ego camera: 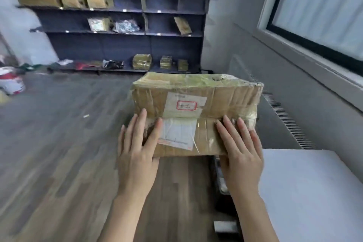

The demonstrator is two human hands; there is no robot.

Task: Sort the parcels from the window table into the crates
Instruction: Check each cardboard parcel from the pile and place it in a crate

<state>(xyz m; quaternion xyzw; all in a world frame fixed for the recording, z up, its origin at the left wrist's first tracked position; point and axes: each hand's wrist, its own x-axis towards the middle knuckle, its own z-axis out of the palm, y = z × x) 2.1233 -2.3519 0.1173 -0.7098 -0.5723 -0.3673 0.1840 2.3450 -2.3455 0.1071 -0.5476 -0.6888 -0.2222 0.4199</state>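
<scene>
One parcel is in hand, and no crate shows anywhere in this view, so I cannot tell how many parcels are already sorted or how many wait.

Largest in sight is the dark shelving unit [125, 17] against the far wall, with cardboard boxes scattered over several of its shelves and a few more small packages along its bottom ledge. Whether those belong to this job I cannot tell. At the right, a white table [314, 192] juts in under the window [322, 12]; only its bare near corner shows, so any parcels left on it lie outside the frame.

Next down in size is the cardboard parcel [196, 112], a taped, rather crumpled box with a white shipping label on its near face and a red-bordered sticker above that. It is carried in the air over the wooden floor, just left of the table's corner and clear of it.

Both hands hold it by the near face. The left hand [135, 143] lies flat with fingers straight and spread against the left end of that face; the right hand [239, 147] does the same at the right end. Thumbs go under or behind, out of sight.

My reading: this parcel is on its way to a crate, not yet set down.
</scene>
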